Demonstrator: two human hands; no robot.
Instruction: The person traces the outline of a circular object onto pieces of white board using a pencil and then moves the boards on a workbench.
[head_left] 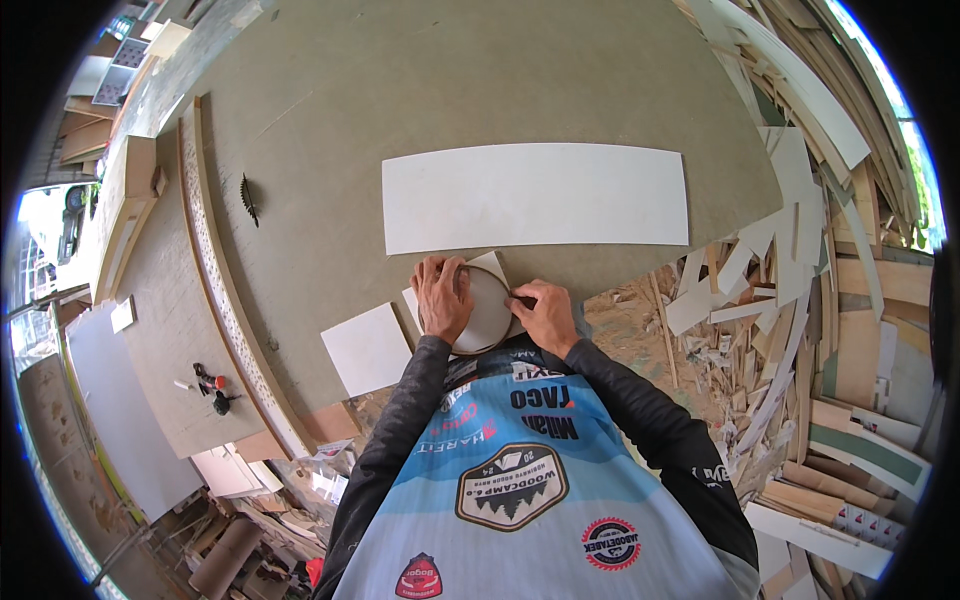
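Observation:
A round grey disc with a dark rim (pixel 487 312) lies on a white square board (pixel 489 262) at the table's near edge, close to my body. My left hand (pixel 441 300) is bent over the disc's left side, gripping it and holding it down. At the opposite rim, my right hand (pixel 546 316) is closed in a pinch, with thumb and fingertips together against the edge. Whatever it pinches is too small to make out. Much of the square board is covered by the disc and my hands. Another white square panel (pixel 367 349) sits to the left.
Beyond my hands a long white panel (pixel 535 199) rests on the brown tabletop (pixel 480 80). A dark feather-like object (pixel 249 200) and a long wooden strip (pixel 205 215) lie leftward. Farther left is a small red-and-black tool (pixel 212 385). Wood offcuts (pixel 745 265) are heaped at right.

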